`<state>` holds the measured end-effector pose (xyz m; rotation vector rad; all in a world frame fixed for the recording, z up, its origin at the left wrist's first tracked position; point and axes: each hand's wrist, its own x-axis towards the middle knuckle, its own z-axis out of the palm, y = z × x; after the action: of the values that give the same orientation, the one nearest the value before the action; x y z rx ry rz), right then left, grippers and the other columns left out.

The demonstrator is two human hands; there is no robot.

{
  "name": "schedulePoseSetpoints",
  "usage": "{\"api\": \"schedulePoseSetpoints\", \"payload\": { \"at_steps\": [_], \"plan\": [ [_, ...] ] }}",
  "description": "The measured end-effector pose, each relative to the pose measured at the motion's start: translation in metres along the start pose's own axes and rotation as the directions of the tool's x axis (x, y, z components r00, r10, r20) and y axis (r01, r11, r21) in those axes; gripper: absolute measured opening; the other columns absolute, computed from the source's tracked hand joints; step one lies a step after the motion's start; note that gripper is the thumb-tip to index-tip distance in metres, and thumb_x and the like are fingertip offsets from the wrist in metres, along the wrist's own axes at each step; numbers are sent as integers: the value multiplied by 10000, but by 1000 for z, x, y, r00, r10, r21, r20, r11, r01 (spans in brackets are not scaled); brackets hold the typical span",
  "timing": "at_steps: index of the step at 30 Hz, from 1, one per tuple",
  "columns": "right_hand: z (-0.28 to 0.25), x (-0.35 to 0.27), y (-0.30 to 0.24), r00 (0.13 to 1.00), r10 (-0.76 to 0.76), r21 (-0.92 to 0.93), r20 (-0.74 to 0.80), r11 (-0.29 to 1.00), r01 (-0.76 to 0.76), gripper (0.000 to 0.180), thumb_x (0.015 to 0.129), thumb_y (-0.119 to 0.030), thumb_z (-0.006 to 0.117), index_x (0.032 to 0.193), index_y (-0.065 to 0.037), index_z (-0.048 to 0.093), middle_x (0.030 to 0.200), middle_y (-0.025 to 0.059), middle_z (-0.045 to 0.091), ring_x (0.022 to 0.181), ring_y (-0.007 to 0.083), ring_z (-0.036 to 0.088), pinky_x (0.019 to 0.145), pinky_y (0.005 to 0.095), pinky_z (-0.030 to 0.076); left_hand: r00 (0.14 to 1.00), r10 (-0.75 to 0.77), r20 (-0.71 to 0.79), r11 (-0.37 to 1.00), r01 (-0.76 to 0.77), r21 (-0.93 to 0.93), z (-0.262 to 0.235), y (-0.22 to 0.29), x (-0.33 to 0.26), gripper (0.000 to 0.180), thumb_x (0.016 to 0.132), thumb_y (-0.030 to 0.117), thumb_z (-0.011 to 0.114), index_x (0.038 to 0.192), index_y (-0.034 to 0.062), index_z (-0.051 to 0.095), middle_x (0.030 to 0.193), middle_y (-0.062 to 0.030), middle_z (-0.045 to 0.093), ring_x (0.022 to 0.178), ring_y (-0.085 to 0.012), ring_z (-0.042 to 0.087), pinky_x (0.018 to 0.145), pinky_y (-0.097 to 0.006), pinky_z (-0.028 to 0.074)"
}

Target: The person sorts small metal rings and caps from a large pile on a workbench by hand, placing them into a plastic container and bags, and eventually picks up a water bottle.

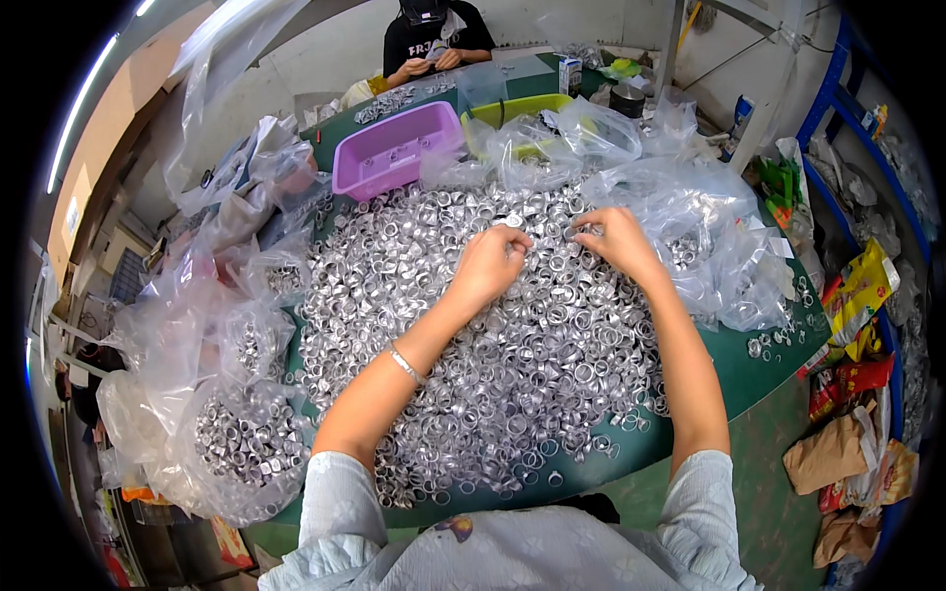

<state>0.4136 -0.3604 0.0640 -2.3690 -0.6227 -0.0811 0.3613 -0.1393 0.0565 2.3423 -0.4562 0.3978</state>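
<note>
A broad heap of silver metal rings covers much of the green table in front of me. Over its far part, my left hand has its fingers pinched together; whatever is between the tips is too small to make out. My right hand is a short way to the right, apart from the left one. Its thumb and forefinger curl toward each other around what looks like a small silver ring. Both forearms reach over the heap, and a bracelet circles the left one.
Beyond the heap stand a purple basin and a yellow-green basin. Clear plastic bags holding rings lie left, with more plastic bags at right. A person sits across the green table. Blue shelving stands right.
</note>
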Motion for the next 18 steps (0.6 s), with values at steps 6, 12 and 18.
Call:
{"api": "schedulePoseSetpoints", "payload": {
  "at_steps": [6,12,18],
  "plan": [
    [5,14,9,996,17,-130,91,991,-5,139,752,-164,682,848,-64,694,850,122,672,622,230,619,592,367,502,869,-429,246,675,490,-553,-16,5,6,201,881,104,510,971,-7,650,641,-9,587,445,-39,417,398,-188,304],
    [-10,-14,1,949,53,945,310,92,-314,154,859,-141,589,919,1,585,938,152,622,488,90,500,322,180,368,894,-425,142,762,438,-477,-27,-29,-7,212,895,93,507,1015,-17,642,670,-21,590,484,-57,457,444,-195,358],
    [5,-8,-6,968,13,944,251,-225,-242,303,881,-105,554,1167,-16,508,1019,162,583,543,82,476,302,148,339,981,-192,-4,981,192,-20,-17,-36,17,203,823,90,594,1008,56,670,964,-156,641,940,-311,609,814,-382,467]
  ]
}}
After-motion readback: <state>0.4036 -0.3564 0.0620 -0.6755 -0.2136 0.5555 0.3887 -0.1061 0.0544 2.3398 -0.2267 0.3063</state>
